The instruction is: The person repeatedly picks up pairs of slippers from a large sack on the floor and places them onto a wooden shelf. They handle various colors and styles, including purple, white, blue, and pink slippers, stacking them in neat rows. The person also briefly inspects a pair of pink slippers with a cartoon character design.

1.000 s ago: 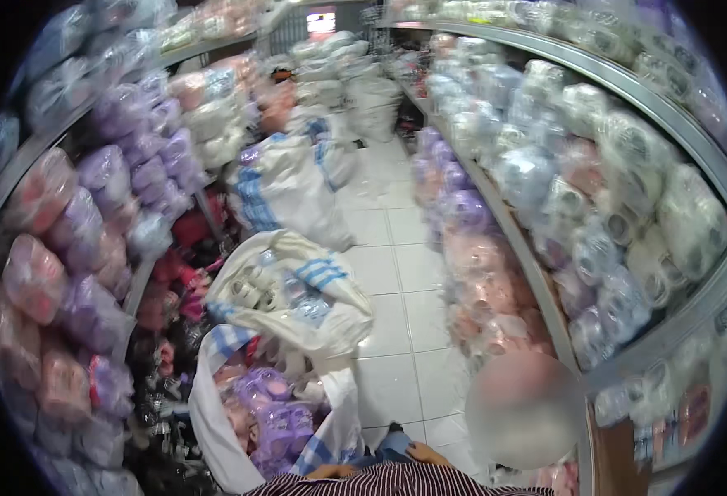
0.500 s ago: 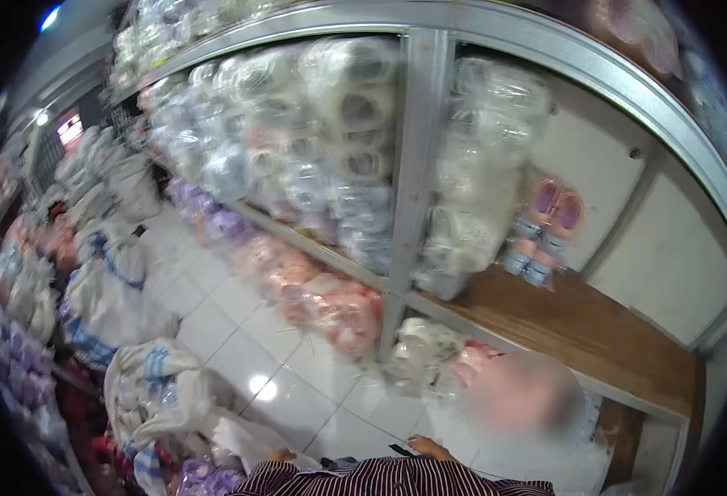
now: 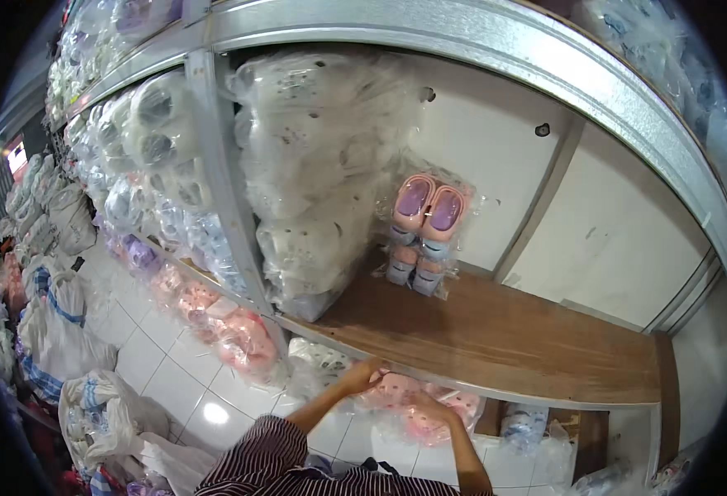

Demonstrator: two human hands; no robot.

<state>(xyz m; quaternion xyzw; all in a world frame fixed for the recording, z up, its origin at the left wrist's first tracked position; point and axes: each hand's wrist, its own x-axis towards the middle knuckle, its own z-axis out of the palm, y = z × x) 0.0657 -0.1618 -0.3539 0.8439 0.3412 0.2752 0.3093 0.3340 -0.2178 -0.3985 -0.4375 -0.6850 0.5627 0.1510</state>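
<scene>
Both my arms reach forward to a clear plastic bag of pink clogs (image 3: 395,388) just below the front edge of the wooden shelf. My left hand (image 3: 362,377) has its fingers curled at the bag's upper left side. On its right part, my right hand (image 3: 431,407) is bent with the fingers closed against the plastic; the fingertips are partly hidden. More pink clogs in plastic (image 3: 461,403) show just right of that hand. White bagged clogs (image 3: 318,357) lie left of my left hand.
A wooden shelf (image 3: 512,331) holds bagged pink and purple clogs (image 3: 429,207) beside a tall stack of white bagged clogs (image 3: 305,165). A metal post (image 3: 229,182) divides the rack. Large white sacks (image 3: 103,413) stand on the tiled floor at left.
My view has swung right, toward the shelf. Both hands have moved from close to my body up and forward to the pink clogs.
</scene>
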